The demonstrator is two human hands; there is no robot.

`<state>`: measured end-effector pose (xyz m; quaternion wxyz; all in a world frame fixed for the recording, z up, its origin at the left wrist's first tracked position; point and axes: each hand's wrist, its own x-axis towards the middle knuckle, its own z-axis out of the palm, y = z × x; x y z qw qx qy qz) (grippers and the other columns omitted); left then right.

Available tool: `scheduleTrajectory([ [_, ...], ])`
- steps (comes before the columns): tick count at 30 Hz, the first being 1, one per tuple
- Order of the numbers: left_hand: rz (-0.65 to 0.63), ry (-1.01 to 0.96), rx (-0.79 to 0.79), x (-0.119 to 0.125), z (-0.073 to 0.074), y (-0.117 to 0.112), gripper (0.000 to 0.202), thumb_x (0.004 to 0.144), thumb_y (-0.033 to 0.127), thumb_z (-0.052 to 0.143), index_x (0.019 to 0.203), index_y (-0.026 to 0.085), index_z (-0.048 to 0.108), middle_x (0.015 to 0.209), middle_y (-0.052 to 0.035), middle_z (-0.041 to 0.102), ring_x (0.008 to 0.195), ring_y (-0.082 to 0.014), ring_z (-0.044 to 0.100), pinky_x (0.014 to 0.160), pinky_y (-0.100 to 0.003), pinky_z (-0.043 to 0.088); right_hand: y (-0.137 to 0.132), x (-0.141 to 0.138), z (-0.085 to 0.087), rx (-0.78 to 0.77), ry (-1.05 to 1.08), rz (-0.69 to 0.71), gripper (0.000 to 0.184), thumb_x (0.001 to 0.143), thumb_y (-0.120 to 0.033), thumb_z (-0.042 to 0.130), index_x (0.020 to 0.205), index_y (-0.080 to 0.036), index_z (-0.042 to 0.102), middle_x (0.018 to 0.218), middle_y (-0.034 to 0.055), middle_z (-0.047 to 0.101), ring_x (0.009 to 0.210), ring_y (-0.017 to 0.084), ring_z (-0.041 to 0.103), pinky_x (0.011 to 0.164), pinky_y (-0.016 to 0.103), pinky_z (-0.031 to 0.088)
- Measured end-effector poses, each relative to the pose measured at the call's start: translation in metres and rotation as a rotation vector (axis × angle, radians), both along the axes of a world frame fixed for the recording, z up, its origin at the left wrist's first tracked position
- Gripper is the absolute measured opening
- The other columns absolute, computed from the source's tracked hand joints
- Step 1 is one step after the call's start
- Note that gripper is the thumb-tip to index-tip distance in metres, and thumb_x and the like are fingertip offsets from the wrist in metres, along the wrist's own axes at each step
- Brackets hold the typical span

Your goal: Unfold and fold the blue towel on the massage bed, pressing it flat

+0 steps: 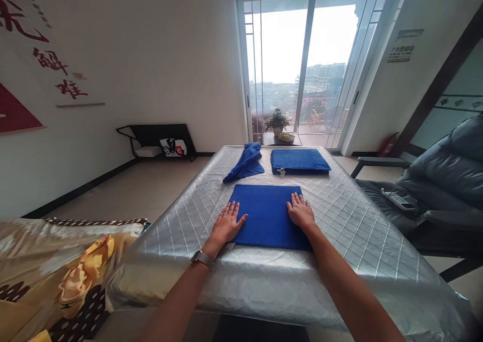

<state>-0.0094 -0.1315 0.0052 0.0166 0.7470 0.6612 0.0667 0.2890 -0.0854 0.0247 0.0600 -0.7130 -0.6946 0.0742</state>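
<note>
A blue towel (266, 219), spread flat in a neat rectangle, lies before me on a table under a silver quilted cover (350, 231). My left hand (227, 221) rests flat on the towel's left edge, fingers stretched out. On its right edge lies my right hand (301, 210), also flat with the fingers extended. Beyond the towel, at the far right, is a stack of folded blue towels (300, 161) with a white tag at its corner. A crumpled blue cloth (246, 163) sits to the left of that stack.
A dark padded armchair (437, 181) with a device (400, 200) on its seat stands at the right. Patterned bedding (33, 246) with yellow fabric (86, 271) is at lower left. Past the table, a potted plant (278, 120) stands before glass sliding doors (279, 55).
</note>
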Motion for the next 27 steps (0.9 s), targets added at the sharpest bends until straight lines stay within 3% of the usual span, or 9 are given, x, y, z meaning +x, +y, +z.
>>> scheduleTrajectory([
  [4, -0.003, 0.061, -0.079, -0.004, 0.007, 0.003, 0.086, 0.1, 0.068, 0.014, 0.162, 0.009, 0.023, 0.17, -0.0134, 0.018, 0.158, -0.0266, 0.016, 0.128, -0.042, 0.018, 0.0, 0.0, 0.0, 0.006, 0.023, -0.004, 0.068, 0.104, -0.042, 0.017, 0.164, -0.01, 0.021, 0.172, 0.0061, 0.017, 0.159, 0.023, 0.012, 0.128, 0.045, 0.008],
  [8, 0.082, 0.112, -0.126, 0.011, 0.02, 0.016, 0.093, 0.097, 0.073, 0.012, 0.161, 0.006, 0.026, 0.168, -0.0185, 0.024, 0.156, -0.0331, 0.022, 0.127, -0.051, 0.018, 0.0, 0.0, -0.001, 0.009, 0.044, -0.006, 0.067, 0.104, -0.042, 0.017, 0.164, -0.012, 0.023, 0.172, 0.006, 0.018, 0.159, 0.022, 0.013, 0.128, 0.045, 0.008],
  [11, 0.014, 0.082, -0.044, 0.057, 0.028, 0.029, 0.095, 0.097, 0.072, 0.008, 0.16, 0.004, 0.028, 0.167, -0.0204, 0.025, 0.157, -0.0339, 0.021, 0.127, -0.052, 0.016, 0.0, 0.0, -0.001, 0.01, 0.049, -0.007, 0.066, 0.105, -0.041, 0.017, 0.164, -0.012, 0.023, 0.172, 0.0065, 0.018, 0.159, 0.022, 0.013, 0.128, 0.045, 0.009],
  [16, -0.284, -0.028, 0.027, 0.159, 0.026, 0.048, 0.08, 0.102, 0.063, 0.006, 0.16, 0.015, 0.034, 0.168, -0.0096, 0.031, 0.157, -0.0225, 0.022, 0.129, -0.041, 0.016, -0.003, 0.002, 0.0, 0.009, 0.025, 0.02, 0.064, 0.104, -0.036, 0.02, 0.164, -0.014, 0.022, 0.172, 0.0061, 0.017, 0.159, 0.022, 0.012, 0.128, 0.043, 0.009],
  [19, -0.33, -0.057, 0.018, 0.187, 0.018, 0.057, 0.077, 0.103, 0.057, 0.003, 0.159, 0.015, 0.035, 0.167, -0.0078, 0.032, 0.157, -0.0199, 0.024, 0.129, -0.039, 0.018, -0.005, 0.004, 0.001, 0.0, 0.01, 0.038, 0.063, 0.103, -0.031, 0.024, 0.164, -0.016, 0.021, 0.172, 0.0044, 0.016, 0.159, 0.021, 0.011, 0.128, 0.042, 0.01],
  [22, -0.31, -0.072, -0.001, 0.179, 0.01, 0.065, 0.078, 0.103, 0.058, 0.003, 0.159, 0.013, 0.034, 0.167, -0.0104, 0.032, 0.157, -0.0222, 0.024, 0.129, -0.042, 0.019, -0.004, 0.003, 0.002, -0.003, 0.013, 0.026, 0.063, 0.103, -0.032, 0.021, 0.164, -0.014, 0.022, 0.172, 0.0053, 0.018, 0.159, 0.022, 0.013, 0.128, 0.043, 0.012],
  [27, -0.222, -0.064, -0.021, 0.122, 0.003, 0.074, 0.082, 0.101, 0.065, 0.004, 0.161, 0.015, 0.03, 0.169, -0.0097, 0.026, 0.158, -0.0239, 0.019, 0.129, -0.045, 0.016, -0.002, 0.0, 0.002, -0.002, 0.029, -0.003, 0.065, 0.105, -0.038, 0.015, 0.164, -0.014, 0.022, 0.172, 0.0052, 0.018, 0.159, 0.022, 0.013, 0.128, 0.044, 0.008],
])
